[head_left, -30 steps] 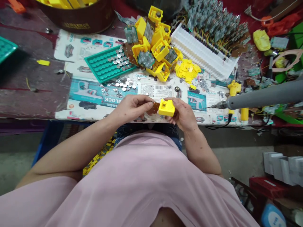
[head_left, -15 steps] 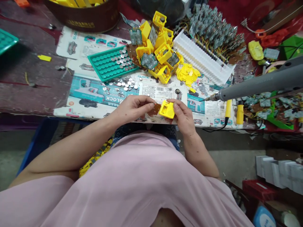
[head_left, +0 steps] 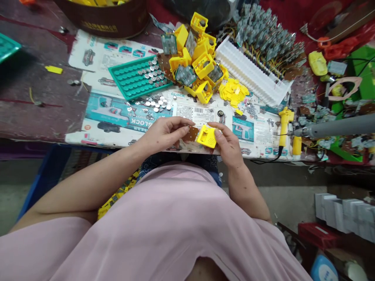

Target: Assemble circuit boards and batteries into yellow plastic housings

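My left hand (head_left: 166,134) is closed, with thumb and fingers pinching a small brown circuit board (head_left: 192,134). Between thumb and fingers of my right hand (head_left: 228,145) is a small yellow plastic case (head_left: 206,136) with a cluster of little holes and a recess on its face. The case is tilted close beside the board; whether they touch or are joined by wires I cannot make out. Both hands are over the front edge of the printed cardboard (head_left: 152,127). Just beyond them lie loose button cells (head_left: 158,103) and a small round dark part (head_left: 220,113).
A green tray (head_left: 120,80) holds more button cells. Yellow cases with boards (head_left: 195,64) are heaped behind, beside small yellow covers (head_left: 233,91) and a white foam rack (head_left: 249,74) of wired parts. On the right, a grey electric screwdriver (head_left: 340,127) hangs over a yellow-handled tool (head_left: 283,128).
The grey screwdriver has swung right and lower, uncovering more of the yellow-handled tool. My hands, the board and the case are almost unmoved.
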`<state>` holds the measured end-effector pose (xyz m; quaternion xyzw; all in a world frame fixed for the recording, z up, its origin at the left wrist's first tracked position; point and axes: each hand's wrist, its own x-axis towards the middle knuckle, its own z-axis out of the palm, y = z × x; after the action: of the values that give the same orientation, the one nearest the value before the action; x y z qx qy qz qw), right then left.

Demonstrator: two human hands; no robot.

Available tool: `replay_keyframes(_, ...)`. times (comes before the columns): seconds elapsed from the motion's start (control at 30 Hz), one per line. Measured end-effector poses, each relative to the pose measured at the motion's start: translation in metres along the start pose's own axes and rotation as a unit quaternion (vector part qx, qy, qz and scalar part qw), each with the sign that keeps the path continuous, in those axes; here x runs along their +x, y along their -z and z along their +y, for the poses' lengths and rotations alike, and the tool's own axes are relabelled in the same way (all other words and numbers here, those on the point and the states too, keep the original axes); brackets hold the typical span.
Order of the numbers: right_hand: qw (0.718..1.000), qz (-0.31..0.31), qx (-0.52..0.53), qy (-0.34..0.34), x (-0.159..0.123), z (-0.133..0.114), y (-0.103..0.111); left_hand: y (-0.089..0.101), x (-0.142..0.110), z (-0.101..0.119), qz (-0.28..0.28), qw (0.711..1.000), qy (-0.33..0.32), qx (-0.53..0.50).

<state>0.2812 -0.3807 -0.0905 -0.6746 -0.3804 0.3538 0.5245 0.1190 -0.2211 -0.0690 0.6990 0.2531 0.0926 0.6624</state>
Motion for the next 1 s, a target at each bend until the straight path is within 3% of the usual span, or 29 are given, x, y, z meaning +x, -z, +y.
replay_keyframes(0.1,0.994,-0.068,-0.069,0.041,-0.003,-0.010,0.010,0.004,0.001,0.002,0.028,0.999,-0.014,0.010)
replay_keyframes(0.17,0.977,-0.085,-0.154,0.118,-0.005,-0.015,0.017,0.008,0.002,0.003,0.037,0.999,-0.023,0.017)
replay_keyframes(0.27,0.930,-0.073,-0.269,0.241,-0.004,-0.015,0.022,0.011,0.002,0.002,0.048,0.998,-0.037,0.025)
replay_keyframes(0.37,0.892,-0.046,-0.342,0.291,-0.002,-0.004,0.022,0.012,0.000,-0.001,0.053,0.997,-0.049,0.034)
replay_keyframes(0.47,0.879,-0.052,-0.371,0.295,-0.001,0.006,0.020,0.011,-0.002,-0.002,0.046,0.993,-0.065,0.084)
replay_keyframes(0.6,0.901,-0.067,-0.341,0.260,-0.008,0.002,0.022,0.013,-0.003,-0.001,0.033,0.965,-0.096,0.243)
replay_keyframes(0.7,0.909,0.049,-0.319,0.263,-0.020,-0.007,0.025,0.014,0.000,0.002,0.024,0.923,-0.124,0.363)
replay_keyframes(0.77,0.896,0.155,-0.320,0.266,-0.030,-0.011,0.028,0.014,0.004,0.005,0.005,0.900,-0.166,0.403)
replay_keyframes(0.83,0.881,0.219,-0.332,0.256,-0.039,-0.012,0.033,0.013,0.008,0.009,-0.035,0.885,-0.209,0.415)
replay_keyframes(0.9,0.879,0.227,-0.340,0.244,-0.047,-0.011,0.036,0.010,0.013,0.013,-0.087,0.870,-0.240,0.422)
replay_keyframes(1.0,0.899,0.171,-0.326,0.240,-0.050,-0.007,0.038,0.003,0.021,0.021,-0.157,0.835,-0.240,0.469)
